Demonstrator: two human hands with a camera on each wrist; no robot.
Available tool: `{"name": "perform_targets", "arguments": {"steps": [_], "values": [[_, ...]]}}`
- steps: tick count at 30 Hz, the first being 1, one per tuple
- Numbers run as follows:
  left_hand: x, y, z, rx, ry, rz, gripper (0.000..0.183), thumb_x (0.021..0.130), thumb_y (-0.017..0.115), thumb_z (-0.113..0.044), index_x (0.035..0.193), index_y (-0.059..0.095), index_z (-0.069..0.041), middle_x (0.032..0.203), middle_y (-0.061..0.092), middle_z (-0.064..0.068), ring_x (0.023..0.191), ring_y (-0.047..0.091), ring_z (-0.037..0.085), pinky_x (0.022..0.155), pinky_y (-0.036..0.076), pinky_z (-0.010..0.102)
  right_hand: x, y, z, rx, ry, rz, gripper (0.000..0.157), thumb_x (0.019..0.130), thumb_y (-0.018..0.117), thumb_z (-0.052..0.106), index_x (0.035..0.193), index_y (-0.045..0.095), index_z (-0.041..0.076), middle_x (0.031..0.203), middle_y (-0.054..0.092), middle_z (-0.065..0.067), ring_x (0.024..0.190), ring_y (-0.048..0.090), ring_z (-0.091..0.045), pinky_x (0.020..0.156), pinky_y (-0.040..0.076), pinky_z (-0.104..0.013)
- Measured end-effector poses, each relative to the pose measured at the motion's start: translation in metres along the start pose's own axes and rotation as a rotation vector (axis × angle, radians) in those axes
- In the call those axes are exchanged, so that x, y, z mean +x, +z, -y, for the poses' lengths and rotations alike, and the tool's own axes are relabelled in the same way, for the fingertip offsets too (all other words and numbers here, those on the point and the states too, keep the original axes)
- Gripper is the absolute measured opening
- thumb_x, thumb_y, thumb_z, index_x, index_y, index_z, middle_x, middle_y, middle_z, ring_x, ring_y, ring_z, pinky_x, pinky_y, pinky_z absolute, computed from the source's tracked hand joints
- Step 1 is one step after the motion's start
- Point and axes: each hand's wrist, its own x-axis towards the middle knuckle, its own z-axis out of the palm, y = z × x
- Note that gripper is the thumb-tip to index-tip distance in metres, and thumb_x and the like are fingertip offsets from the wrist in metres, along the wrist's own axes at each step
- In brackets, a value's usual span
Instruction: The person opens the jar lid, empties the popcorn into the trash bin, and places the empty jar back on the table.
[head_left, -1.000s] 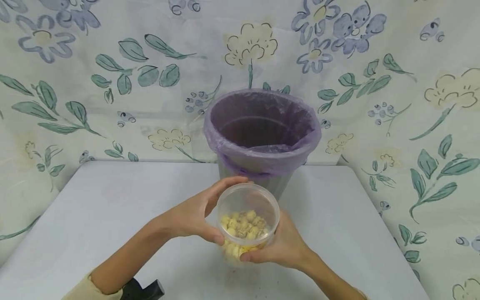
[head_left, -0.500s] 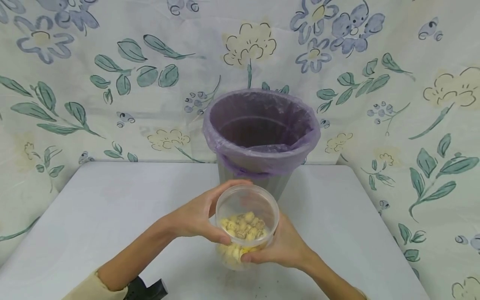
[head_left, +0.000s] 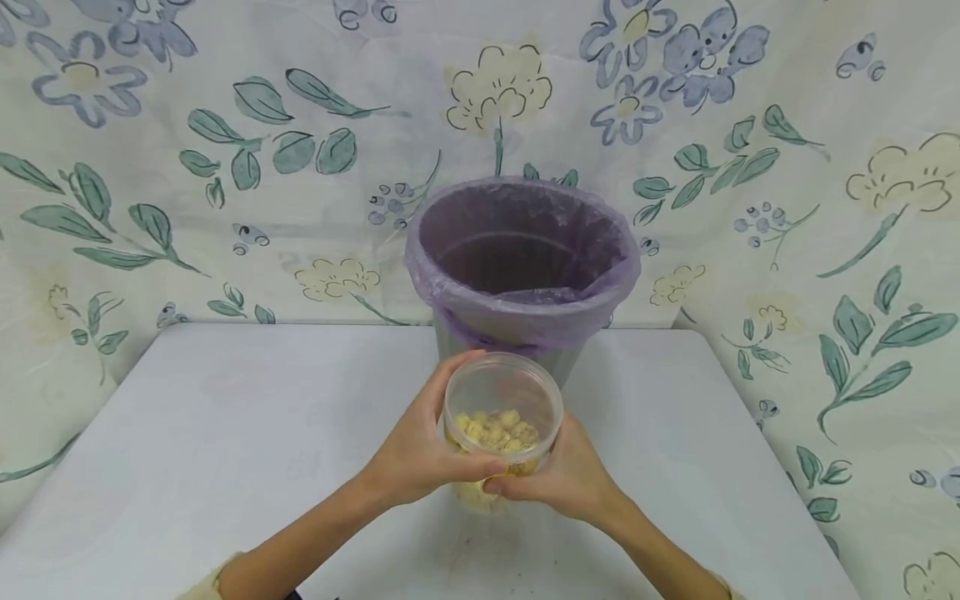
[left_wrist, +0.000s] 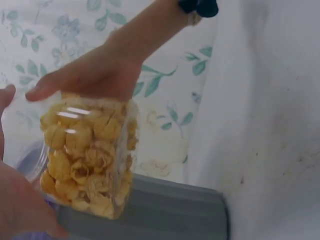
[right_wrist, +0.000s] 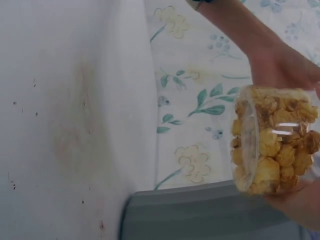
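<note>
A clear plastic jar of popcorn (head_left: 495, 430) is held up over the near middle of the table, its translucent round top tilted toward the head camera. My left hand (head_left: 423, 450) grips it from the left, fingers around the far side and thumb across the front of the rim. From the right, my right hand (head_left: 573, 479) grips the jar's body below the rim, its thumb along the front. Both thumbs nearly meet. In the left wrist view the popcorn jar (left_wrist: 87, 155) shows its side and base, packed with yellow pieces. The far fingers are mostly hidden.
Just behind the jar stands a grey trash bin (head_left: 551, 367) lined with a purple plastic bag (head_left: 525, 321). Small dark crumbs and smudges dot the white table (head_left: 300, 400) near its front. Floral cloth (head_left: 315, 225) hangs behind and at the sides.
The jar has risen a little and shifted slightly right, toward the bin. My left hand has moved right, and its thumb now reaches further across the jar's front.
</note>
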Motion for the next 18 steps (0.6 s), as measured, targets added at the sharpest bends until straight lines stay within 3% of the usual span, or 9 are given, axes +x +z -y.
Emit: {"name": "perform_targets", "arguments": {"steps": [4, 8, 13, 18], "values": [[-0.003, 0.005, 0.0, -0.002, -0.013, -0.034, 0.101, 0.068, 0.092, -0.019, 0.15, 0.033, -0.012, 0.143, 0.048, 0.009, 0.126, 0.046, 0.038, 0.103, 0.034, 0.062, 0.0, 0.0, 0.0, -0.007, 0.018, -0.019, 0.097, 0.065, 0.092, 0.016, 0.147, 0.04, 0.015, 0.132, 0.057, -0.009, 0.116, 0.056, -0.028, 0.096, 0.048, -0.043], [-0.005, 0.001, -0.003, 0.002, -0.052, 0.014, 0.113, 0.067, 0.094, -0.029, 0.155, 0.025, -0.015, 0.149, 0.042, 0.008, 0.134, 0.037, 0.039, 0.108, 0.024, 0.066, -0.001, 0.0, 0.002, 0.017, 0.033, -0.015, 0.101, 0.065, 0.093, 0.015, 0.149, 0.038, 0.02, 0.136, 0.055, -0.009, 0.119, 0.054, -0.028, 0.099, 0.047, -0.044], [0.0, -0.019, -0.005, -0.007, -0.029, 0.192, 0.116, 0.071, 0.09, -0.043, 0.158, 0.02, -0.014, 0.158, 0.031, 0.006, 0.147, 0.019, 0.03, 0.111, 0.007, 0.07, -0.003, 0.0, 0.002, 0.034, 0.03, 0.003, 0.105, 0.062, 0.093, 0.016, 0.15, 0.037, 0.02, 0.14, 0.052, -0.011, 0.123, 0.052, -0.028, 0.103, 0.044, -0.043], [0.013, -0.037, -0.001, -0.117, -0.015, 0.416, 0.111, 0.076, 0.085, -0.049, 0.158, 0.019, -0.011, 0.16, 0.028, 0.007, 0.145, 0.024, 0.028, 0.112, 0.009, 0.067, -0.004, 0.001, 0.004, 0.094, -0.015, 0.061, 0.107, 0.062, 0.092, 0.015, 0.152, 0.035, 0.017, 0.143, 0.05, -0.009, 0.126, 0.05, -0.032, 0.105, 0.042, -0.043]]}}
